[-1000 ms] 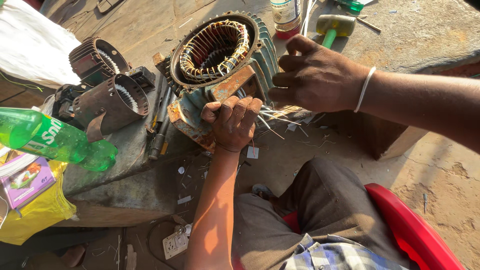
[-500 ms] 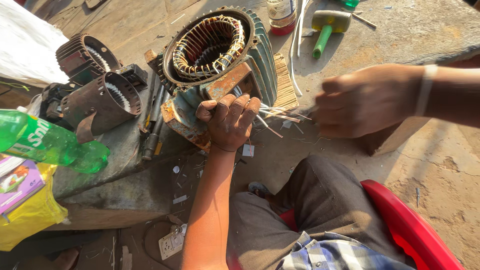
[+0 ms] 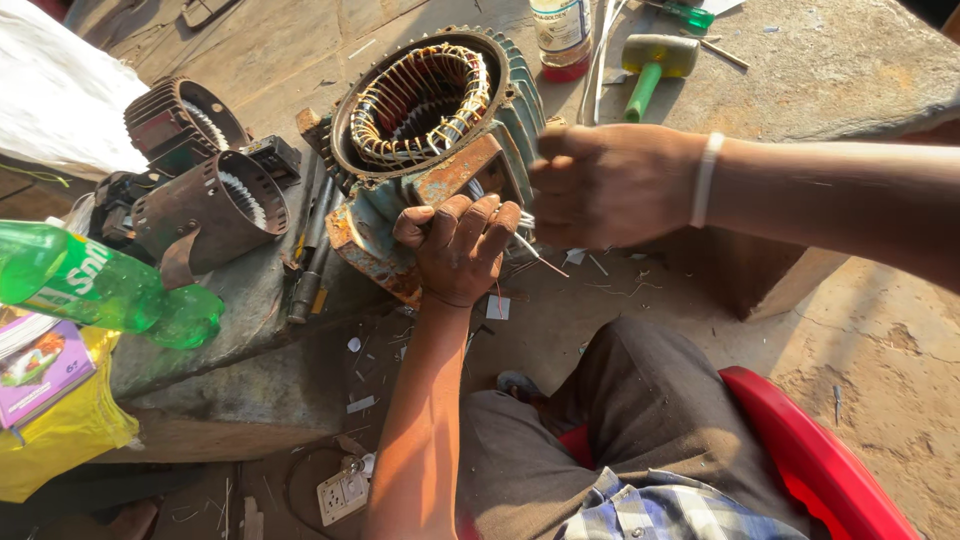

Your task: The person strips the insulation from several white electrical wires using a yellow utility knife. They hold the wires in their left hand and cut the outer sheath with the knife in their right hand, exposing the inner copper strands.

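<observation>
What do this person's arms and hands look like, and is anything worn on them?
Both arms are bare, with no sleeves or gloves showing. The left hand wears nothing. The right hand has one thin, pale band around its wrist. No rings or watch are visible.

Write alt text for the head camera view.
A seated person's left hand grips the rusty mounting foot of a green motor stator while the right hand pulls thin white wires at its side. A green-handled mallet lies behind.
</observation>
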`<state>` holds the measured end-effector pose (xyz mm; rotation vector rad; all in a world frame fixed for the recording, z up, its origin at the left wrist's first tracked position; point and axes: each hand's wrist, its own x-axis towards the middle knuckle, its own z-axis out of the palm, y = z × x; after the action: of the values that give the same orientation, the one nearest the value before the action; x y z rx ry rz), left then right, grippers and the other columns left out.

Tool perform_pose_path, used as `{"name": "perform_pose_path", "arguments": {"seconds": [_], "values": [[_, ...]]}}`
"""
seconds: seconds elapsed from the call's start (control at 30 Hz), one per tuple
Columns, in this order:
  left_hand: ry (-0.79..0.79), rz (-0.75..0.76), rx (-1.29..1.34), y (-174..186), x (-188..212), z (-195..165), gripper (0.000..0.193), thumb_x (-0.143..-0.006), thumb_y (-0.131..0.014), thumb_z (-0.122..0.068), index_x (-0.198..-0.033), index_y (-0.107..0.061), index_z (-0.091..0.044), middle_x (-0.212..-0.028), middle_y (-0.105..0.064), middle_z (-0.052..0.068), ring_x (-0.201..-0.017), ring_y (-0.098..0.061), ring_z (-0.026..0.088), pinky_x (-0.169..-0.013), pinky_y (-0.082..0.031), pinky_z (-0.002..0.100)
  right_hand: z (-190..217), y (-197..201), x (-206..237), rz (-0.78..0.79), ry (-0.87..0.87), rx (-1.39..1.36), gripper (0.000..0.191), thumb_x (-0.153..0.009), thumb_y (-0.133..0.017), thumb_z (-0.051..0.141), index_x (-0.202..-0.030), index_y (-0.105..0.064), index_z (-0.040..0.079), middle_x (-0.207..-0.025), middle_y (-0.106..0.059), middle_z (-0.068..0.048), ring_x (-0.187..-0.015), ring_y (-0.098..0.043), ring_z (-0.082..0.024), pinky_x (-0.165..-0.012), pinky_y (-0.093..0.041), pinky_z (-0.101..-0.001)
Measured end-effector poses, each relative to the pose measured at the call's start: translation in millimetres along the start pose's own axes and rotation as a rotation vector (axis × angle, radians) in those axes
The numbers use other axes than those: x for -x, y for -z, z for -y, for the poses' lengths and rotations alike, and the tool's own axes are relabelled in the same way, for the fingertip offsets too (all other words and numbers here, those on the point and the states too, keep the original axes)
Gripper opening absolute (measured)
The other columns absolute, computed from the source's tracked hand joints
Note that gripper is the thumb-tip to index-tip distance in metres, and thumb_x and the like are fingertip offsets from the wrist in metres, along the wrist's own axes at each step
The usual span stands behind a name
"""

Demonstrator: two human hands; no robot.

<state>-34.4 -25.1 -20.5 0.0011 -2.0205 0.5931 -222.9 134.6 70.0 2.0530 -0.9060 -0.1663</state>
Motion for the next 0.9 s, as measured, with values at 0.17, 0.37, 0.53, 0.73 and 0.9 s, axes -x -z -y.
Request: {"name": "perform_pose_path", "arguments": {"seconds": [0.17, 0.37, 0.53, 0.73, 0.9], "values": [[0.007, -0.029, 0.028, -5.1, 4.5, 2.6, 0.014, -0.096, -0.07, -0.014, -0.105, -0.071, -0.025, -0.105, -0.069, -0.008, -0.1, -0.064, 0.012, -0.098, -0.03, 0.042, 23.4, 19.7, 61.4, -0.028, -0.265, -0.253, 0.016, -0.082, -0.071, 0.041, -0.093, -0.073, 0.029, -0.085, -0.069, 0.007, -0.089, -0.065, -0.016, -0.103, -0.037, -0.0503], [0.012, -0.023, 0.001, -4.8, 4.9, 3.2, 0.017, -0.094, -0.069, -0.013, -0.104, -0.071, -0.027, -0.104, -0.069, -0.009, -0.101, -0.063, 0.011, -0.099, -0.03, 0.041, 52.2, -4.2, 40.9, -0.029, -0.805, -0.341, 0.045, -0.085, -0.072, 0.065, -0.09, -0.074, 0.021, -0.083, -0.072, 0.002, -0.08, -0.066, -0.015, -0.093, -0.037, -0.0404], [0.015, -0.008, 0.005, -0.9, 2.0, 1.5, 0.014, -0.097, -0.07, -0.018, -0.108, -0.07, -0.026, -0.105, -0.068, -0.009, -0.101, -0.062, 0.011, -0.099, -0.029, 0.042, 68.0, -26.6, -0.5, -0.286, -0.948, -0.524, 0.035, -0.092, -0.074, 0.052, -0.085, -0.071, 0.017, -0.08, -0.068, 0.0, -0.079, -0.065, -0.02, -0.089, -0.039, -0.0397], [0.01, -0.021, -0.009, -6.1, 5.3, 0.4, 0.017, -0.095, -0.067, -0.015, -0.107, -0.069, -0.026, -0.107, -0.07, -0.009, -0.102, -0.062, 0.012, -0.101, -0.029, 0.043, 87.8, -14.2, 26.7, -0.394, -1.047, -0.861, 0.03, -0.083, -0.082, 0.037, -0.074, -0.068, 0.012, -0.063, -0.061, -0.005, -0.066, -0.059, -0.021, -0.081, -0.039, -0.0395], [0.068, -0.004, 0.019, -14.1, 12.3, -1.5, 0.019, -0.098, -0.063, -0.009, -0.111, -0.068, -0.021, -0.103, -0.07, -0.01, -0.105, -0.063, 0.012, -0.102, -0.028, 0.044, 99.7, 8.6, 88.2, -0.382, -1.1, -0.867, 0.015, -0.093, -0.07, 0.013, -0.108, -0.071, 0.008, -0.096, -0.077, -0.007, -0.084, -0.075, -0.017, -0.075, -0.059, -0.0316]]}}
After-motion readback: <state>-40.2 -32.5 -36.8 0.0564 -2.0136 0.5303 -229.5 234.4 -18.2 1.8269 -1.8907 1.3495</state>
